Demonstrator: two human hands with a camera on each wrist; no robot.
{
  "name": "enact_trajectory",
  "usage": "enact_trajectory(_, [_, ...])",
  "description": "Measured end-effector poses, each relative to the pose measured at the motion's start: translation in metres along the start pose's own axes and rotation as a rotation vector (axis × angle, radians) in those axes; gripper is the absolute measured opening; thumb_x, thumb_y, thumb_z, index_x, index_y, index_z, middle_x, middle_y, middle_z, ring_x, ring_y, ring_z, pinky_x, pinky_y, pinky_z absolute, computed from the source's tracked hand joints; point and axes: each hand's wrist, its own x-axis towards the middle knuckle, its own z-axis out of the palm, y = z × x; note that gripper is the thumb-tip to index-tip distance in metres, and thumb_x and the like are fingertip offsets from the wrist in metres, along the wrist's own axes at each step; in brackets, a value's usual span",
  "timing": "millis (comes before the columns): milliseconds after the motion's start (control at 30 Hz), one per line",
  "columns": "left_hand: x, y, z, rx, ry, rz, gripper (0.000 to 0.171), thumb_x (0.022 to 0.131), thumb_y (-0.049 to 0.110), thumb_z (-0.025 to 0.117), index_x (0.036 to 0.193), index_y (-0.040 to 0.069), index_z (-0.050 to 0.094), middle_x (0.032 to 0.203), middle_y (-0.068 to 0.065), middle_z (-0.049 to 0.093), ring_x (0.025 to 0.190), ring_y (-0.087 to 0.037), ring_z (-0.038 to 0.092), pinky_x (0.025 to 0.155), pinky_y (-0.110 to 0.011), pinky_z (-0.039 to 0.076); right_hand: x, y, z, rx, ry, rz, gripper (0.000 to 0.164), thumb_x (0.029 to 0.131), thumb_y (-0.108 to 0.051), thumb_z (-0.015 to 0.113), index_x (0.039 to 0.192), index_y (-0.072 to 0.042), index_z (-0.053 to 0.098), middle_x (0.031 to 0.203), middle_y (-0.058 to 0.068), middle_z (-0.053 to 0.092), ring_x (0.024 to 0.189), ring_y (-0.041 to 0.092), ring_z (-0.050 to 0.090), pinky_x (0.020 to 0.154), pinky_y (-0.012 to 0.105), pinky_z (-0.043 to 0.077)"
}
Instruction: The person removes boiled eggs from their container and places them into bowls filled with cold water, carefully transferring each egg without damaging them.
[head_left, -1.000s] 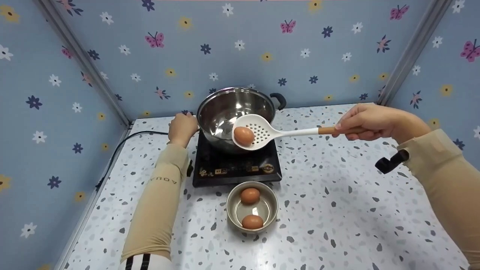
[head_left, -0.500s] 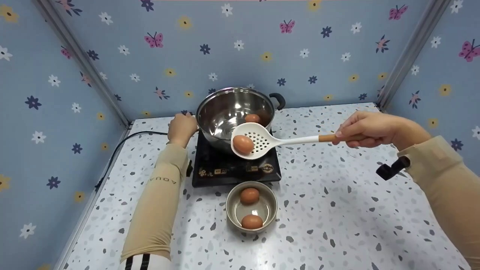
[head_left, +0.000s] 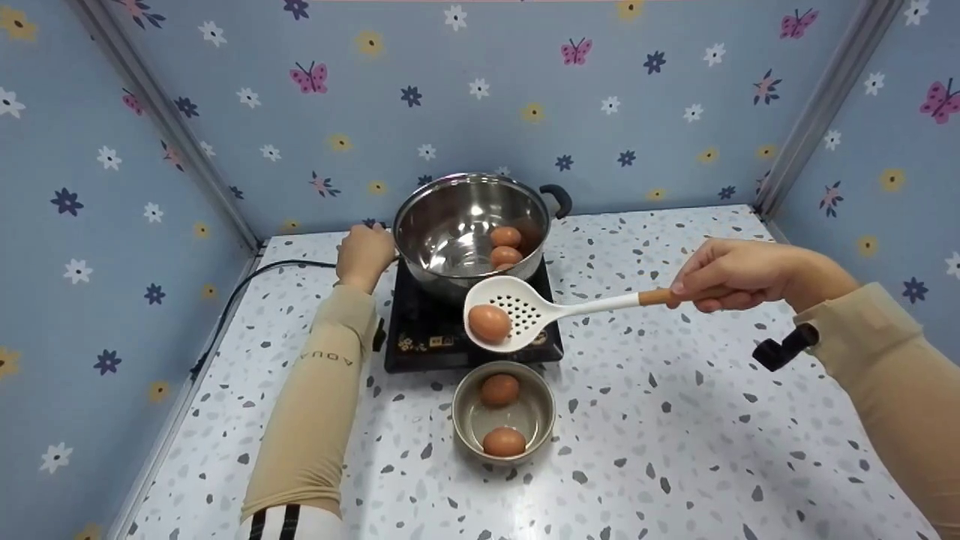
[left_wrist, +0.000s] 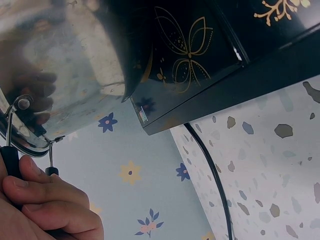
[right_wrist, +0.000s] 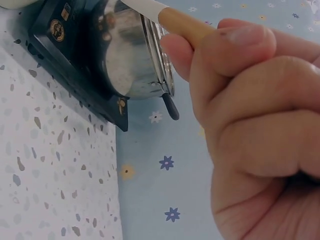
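My right hand grips the wooden handle of a white slotted spoon. A brown egg lies in the spoon's bowl, over the front of the black induction cooker. Curled round the left handle of the steel pot is my left hand; the left wrist view shows those fingers about the black handle. Inside the pot, brown eggs sit along the right side, one partly hidden by the rim. Nearer me, a small metal bowl holds two more eggs.
The cooker stands on a speckled white table. A black cord runs off to the left. Blue patterned walls close in the back and both sides. The pot's right black handle sticks out.
The right hand has brought the spoon and its egg toward me, from over the pot's front rim to over the cooker's front. Eggs in the pot have come into sight. The left hand stays put.
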Motion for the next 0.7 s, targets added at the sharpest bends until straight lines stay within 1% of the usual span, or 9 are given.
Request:
enact_trajectory(67, [0.001,0.0,0.0,0.0,0.003,-0.003,0.055,0.117,0.03,0.03,0.118,-0.006,0.071,0.119,-0.028,0.072,0.121,-0.05,0.066,0.106,-0.062,0.05,0.002,0.002,0.002,-0.007,0.0,0.012,0.024,0.11,-0.017,0.062,0.107,-0.015,0.085,0.066,-0.006,0.064,0.044,0.001,0.037,0.044,0.017,0.033])
enact_trajectory(233, [0.001,0.001,0.001,0.015,0.001,-0.01,0.056,0.117,0.03,0.029,0.11,-0.004,0.073,0.111,-0.026,0.073,0.11,-0.047,0.07,0.098,-0.06,0.053,0.008,0.006,0.009,-0.014,-0.005,0.011,0.022,0.11,-0.016,0.063,0.108,-0.012,0.085,0.064,-0.005,0.061,0.043,0.002,0.034,0.044,0.017,0.032])
enact_trajectory(300, [0.001,0.001,0.001,0.018,0.006,-0.009,0.055,0.117,0.029,0.03,0.108,-0.003,0.073,0.109,-0.026,0.073,0.108,-0.047,0.07,0.097,-0.06,0.054,0.01,0.007,0.013,-0.012,-0.008,0.014,0.022,0.109,-0.015,0.063,0.108,-0.011,0.085,0.064,-0.005,0.061,0.043,0.001,0.034,0.044,0.018,0.031])
enact_trajectory(400, [0.001,0.001,0.002,0.02,0.007,-0.007,0.055,0.117,0.03,0.03,0.106,-0.003,0.073,0.11,-0.027,0.074,0.111,-0.047,0.07,0.099,-0.06,0.053,0.013,0.01,0.017,-0.017,-0.01,0.023,0.021,0.109,-0.015,0.065,0.108,-0.01,0.085,0.063,-0.005,0.06,0.042,0.001,0.034,0.043,0.018,0.031])
enact_trajectory(533, [0.0,0.001,0.001,0.023,0.007,-0.007,0.056,0.117,0.03,0.029,0.11,-0.005,0.073,0.116,-0.029,0.073,0.122,-0.051,0.067,0.106,-0.062,0.051,0.018,0.015,0.022,-0.029,-0.002,0.045,0.021,0.108,-0.016,0.066,0.108,-0.007,0.084,0.062,-0.004,0.059,0.042,0.002,0.033,0.043,0.018,0.031])
enact_trajectory(600, [0.001,0.0,0.0,0.021,0.004,-0.011,0.057,0.117,0.03,0.029,0.112,-0.005,0.072,0.118,-0.029,0.073,0.125,-0.052,0.066,0.106,-0.063,0.05,0.02,0.017,0.024,-0.032,0.003,0.057,0.02,0.107,-0.016,0.066,0.108,-0.006,0.084,0.061,-0.003,0.058,0.042,0.003,0.033,0.043,0.019,0.03])
enact_trajectory(633, [0.001,0.0,0.0,0.022,0.005,-0.012,0.056,0.117,0.03,0.029,0.113,-0.005,0.072,0.119,-0.029,0.073,0.126,-0.052,0.066,0.107,-0.063,0.05,0.021,0.018,0.025,-0.033,0.003,0.062,0.02,0.107,-0.016,0.067,0.108,-0.005,0.083,0.061,-0.003,0.057,0.042,0.003,0.032,0.043,0.019,0.03])
enact_trajectory(700, [0.002,0.0,0.001,0.024,0.002,-0.014,0.056,0.117,0.031,0.029,0.113,-0.005,0.072,0.118,-0.028,0.073,0.122,-0.05,0.067,0.105,-0.062,0.051,0.023,0.02,0.028,-0.037,0.002,0.07,0.019,0.106,-0.015,0.067,0.107,-0.004,0.083,0.061,-0.002,0.057,0.042,0.003,0.032,0.043,0.019,0.03])
